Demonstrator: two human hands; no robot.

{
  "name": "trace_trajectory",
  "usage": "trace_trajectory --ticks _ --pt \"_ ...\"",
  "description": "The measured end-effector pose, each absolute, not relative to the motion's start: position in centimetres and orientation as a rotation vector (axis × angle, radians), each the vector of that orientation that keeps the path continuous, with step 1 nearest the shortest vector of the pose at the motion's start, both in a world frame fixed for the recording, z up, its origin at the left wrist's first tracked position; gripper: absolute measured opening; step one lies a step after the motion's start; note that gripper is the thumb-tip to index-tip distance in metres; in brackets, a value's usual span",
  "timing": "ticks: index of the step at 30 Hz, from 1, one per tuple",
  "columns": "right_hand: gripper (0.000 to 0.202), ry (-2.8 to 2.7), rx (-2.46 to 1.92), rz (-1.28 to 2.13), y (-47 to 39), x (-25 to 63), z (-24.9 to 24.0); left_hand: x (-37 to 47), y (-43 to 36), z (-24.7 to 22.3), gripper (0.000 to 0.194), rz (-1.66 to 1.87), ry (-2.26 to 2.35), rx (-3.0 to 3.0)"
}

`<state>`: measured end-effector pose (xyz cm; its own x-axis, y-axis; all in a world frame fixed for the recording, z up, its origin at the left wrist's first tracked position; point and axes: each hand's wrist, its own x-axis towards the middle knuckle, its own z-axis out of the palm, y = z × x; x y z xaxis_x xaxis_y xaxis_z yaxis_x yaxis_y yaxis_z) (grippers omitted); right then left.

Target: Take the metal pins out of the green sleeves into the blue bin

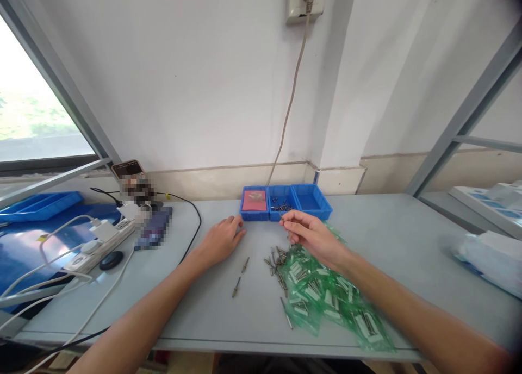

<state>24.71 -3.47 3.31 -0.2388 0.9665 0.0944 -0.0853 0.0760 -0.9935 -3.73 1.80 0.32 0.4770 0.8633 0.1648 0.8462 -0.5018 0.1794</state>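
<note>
My left hand (222, 239) lies on the table near the left blue bin, its thumb apart from the loosely bent fingers, holding nothing. Just in front of the middle bin (281, 217), my right hand (312, 234) is closed in a pinch on a small metal fastener, mostly hidden by the fingertips. Small metal screws (282, 207) lie inside that bin. Below my right hand are loose metal anchor bolts (281, 279) and a pile of green plastic bags (326, 303) with metal parts inside. Two more anchor bolts (236, 287) lie apart, between my forearms.
The left bin holds a pink sheet (253, 201) with a small clear bag on it. Beside it stands the right blue bin (313, 199). Power strips (101, 243) and cables occupy the left side, with a propped phone (130, 173). A white package (493, 260) sits far right.
</note>
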Motion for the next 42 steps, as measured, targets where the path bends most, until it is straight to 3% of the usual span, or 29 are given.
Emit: trace_trajectory --ticks 7,12,33,42 --pt "0.007 -1.817 -1.118 0.484 -3.76 24.73 2.61 -3.72 1.82 0.14 0.022 0.363 1.535 2.644" --pt "0.009 -1.857 -1.143 0.335 -4.06 24.67 2.62 -3.76 1.82 0.14 0.023 0.380 1.517 2.647" --pt "0.007 -1.762 -1.176 0.529 -3.42 24.63 2.15 -3.86 1.95 -0.11 0.022 0.379 1.522 2.668" --pt "0.032 -1.494 -1.083 0.982 -3.22 24.50 2.71 -3.65 1.72 0.39 0.021 0.347 1.532 2.651"
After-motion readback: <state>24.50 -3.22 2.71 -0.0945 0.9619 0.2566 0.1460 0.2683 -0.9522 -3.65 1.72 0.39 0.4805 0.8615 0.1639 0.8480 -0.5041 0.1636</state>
